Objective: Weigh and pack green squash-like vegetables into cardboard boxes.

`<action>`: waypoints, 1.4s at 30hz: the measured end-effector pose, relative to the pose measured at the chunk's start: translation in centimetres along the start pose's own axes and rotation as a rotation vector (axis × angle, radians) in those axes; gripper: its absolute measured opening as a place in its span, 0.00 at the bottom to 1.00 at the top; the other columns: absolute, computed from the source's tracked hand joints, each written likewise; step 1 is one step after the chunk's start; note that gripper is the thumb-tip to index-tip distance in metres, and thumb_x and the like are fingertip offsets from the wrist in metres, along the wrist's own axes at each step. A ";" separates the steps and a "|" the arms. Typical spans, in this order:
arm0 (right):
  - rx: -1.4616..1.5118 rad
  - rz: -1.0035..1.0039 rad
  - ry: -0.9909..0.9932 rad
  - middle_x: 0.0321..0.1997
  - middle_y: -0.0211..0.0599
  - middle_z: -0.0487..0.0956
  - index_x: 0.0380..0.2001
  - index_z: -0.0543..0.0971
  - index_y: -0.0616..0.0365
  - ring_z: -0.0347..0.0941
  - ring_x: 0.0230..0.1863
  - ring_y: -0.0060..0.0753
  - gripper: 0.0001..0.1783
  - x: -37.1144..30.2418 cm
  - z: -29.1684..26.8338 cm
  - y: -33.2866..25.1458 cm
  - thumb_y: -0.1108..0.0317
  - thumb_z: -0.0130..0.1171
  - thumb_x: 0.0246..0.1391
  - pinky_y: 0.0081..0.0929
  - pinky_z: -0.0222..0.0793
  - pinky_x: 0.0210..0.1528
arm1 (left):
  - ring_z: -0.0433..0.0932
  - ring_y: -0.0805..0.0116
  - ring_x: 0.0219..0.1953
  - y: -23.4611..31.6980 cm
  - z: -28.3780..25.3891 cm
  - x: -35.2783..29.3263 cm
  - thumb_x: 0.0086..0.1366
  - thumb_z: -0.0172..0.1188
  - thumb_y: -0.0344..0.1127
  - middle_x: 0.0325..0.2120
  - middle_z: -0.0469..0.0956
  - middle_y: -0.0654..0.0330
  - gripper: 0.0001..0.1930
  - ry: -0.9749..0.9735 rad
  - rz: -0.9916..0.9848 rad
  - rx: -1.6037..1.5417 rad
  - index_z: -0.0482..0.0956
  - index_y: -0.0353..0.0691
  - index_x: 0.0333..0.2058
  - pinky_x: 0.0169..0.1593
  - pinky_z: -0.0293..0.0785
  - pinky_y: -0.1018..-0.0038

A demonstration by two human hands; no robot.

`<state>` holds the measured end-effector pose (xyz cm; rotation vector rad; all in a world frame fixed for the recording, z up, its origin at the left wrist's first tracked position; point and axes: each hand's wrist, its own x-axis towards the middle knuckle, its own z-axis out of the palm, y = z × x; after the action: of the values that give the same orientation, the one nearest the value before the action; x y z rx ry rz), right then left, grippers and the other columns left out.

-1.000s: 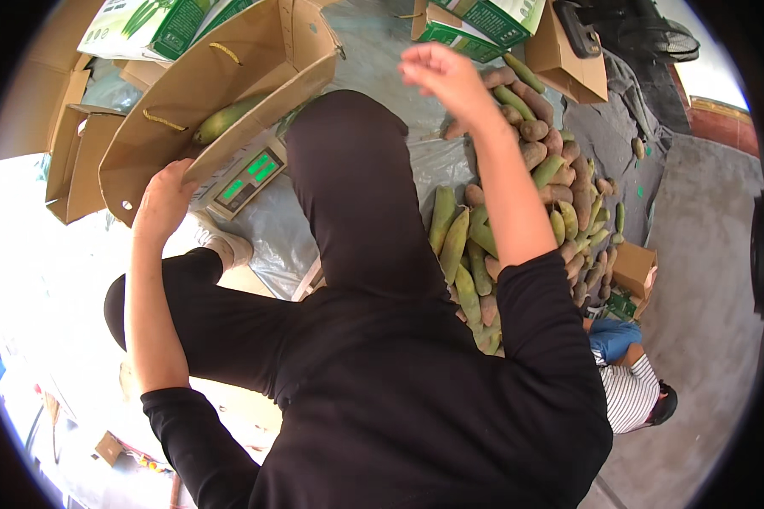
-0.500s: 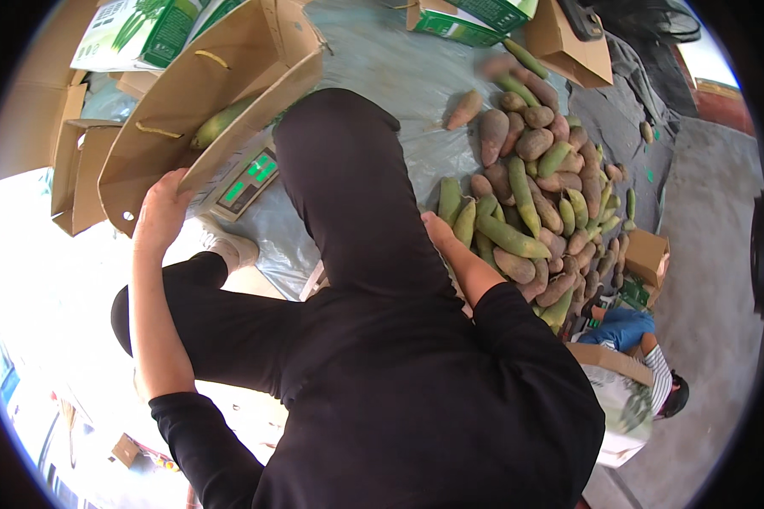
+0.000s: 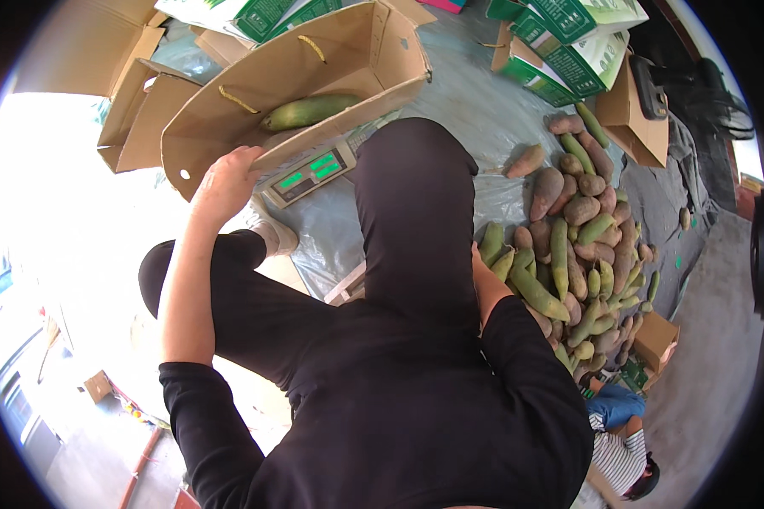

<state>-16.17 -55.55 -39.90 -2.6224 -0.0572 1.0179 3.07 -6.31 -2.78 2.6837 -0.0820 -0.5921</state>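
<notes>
My left hand (image 3: 227, 180) is closed over the near side wall of a long open cardboard box (image 3: 293, 157). One green radish (image 3: 310, 112) lies inside the box, beside its yellow cord handles. Under the box's near edge shows a scale (image 3: 311, 174) with a lit green display. My right hand (image 3: 478, 265) is down beside my right knee, close to a heap of green radishes (image 3: 538, 297) and reddish-brown roots (image 3: 581, 210) that look like sweet potatoes. The knee hides its fingers, so whether it holds anything is out of sight.
Green-and-white cartons (image 3: 573, 51) stand at the back. Another open cardboard box (image 3: 144, 114) is at the far left. Plastic sheeting (image 3: 450, 81) covers the ground. A black fan (image 3: 721, 97) stands far right. Another person in a striped top (image 3: 618, 458) is at the lower right.
The whole view has shifted, so the box and heap appear farther right. My left hand keeps its hold on the box wall. Less of my right hand shows beside the knee.
</notes>
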 end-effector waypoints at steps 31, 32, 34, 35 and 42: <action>0.626 -0.281 0.985 0.41 0.35 0.73 0.41 0.70 0.61 0.71 0.42 0.29 0.26 -8.2 -42.0 -22.2 0.76 0.70 0.35 0.25 0.68 0.45 | 0.73 0.50 0.45 -1.0 -0.8 -2.1 0.56 0.54 0.27 0.39 0.75 0.49 0.16 0.044 0.030 0.029 0.75 0.38 0.45 0.50 0.69 0.61; 0.752 -0.390 0.989 0.41 0.35 0.73 0.41 0.70 0.61 0.70 0.42 0.27 0.26 -8.8 -43.3 -23.6 0.76 0.69 0.36 0.23 0.68 0.44 | 0.72 0.49 0.46 -0.8 -0.9 -2.1 0.56 0.54 0.26 0.40 0.75 0.49 0.17 0.020 0.016 0.013 0.74 0.37 0.46 0.51 0.68 0.61; 0.881 -0.503 0.987 0.41 0.35 0.72 0.41 0.70 0.61 0.70 0.42 0.25 0.25 -9.3 -45.0 -26.4 0.77 0.69 0.37 0.21 0.68 0.43 | 0.73 0.50 0.45 -1.3 -0.6 -2.1 0.56 0.54 0.27 0.39 0.75 0.49 0.16 0.039 0.028 0.032 0.75 0.38 0.45 0.50 0.69 0.61; 0.967 -0.572 0.937 0.41 0.35 0.73 0.41 0.70 0.61 0.70 0.41 0.24 0.25 -9.4 -45.6 -27.7 0.77 0.68 0.38 0.20 0.68 0.42 | 0.74 0.50 0.44 -1.3 -0.5 -1.9 0.56 0.54 0.27 0.38 0.76 0.50 0.16 0.056 0.049 0.049 0.75 0.39 0.45 0.49 0.70 0.61; 1.036 -0.696 0.537 0.38 0.36 0.75 0.40 0.70 0.60 0.72 0.37 0.24 0.25 -3.6 -43.8 -35.3 0.75 0.70 0.37 0.22 0.70 0.38 | 0.72 0.49 0.45 -0.8 -0.9 -1.9 0.56 0.55 0.28 0.39 0.75 0.49 0.16 0.011 0.017 0.030 0.75 0.37 0.45 0.50 0.68 0.61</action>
<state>13.02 -35.27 3.86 -1.6100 -0.2243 0.0139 1.69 -5.04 -1.62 2.7125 -0.1113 -0.5757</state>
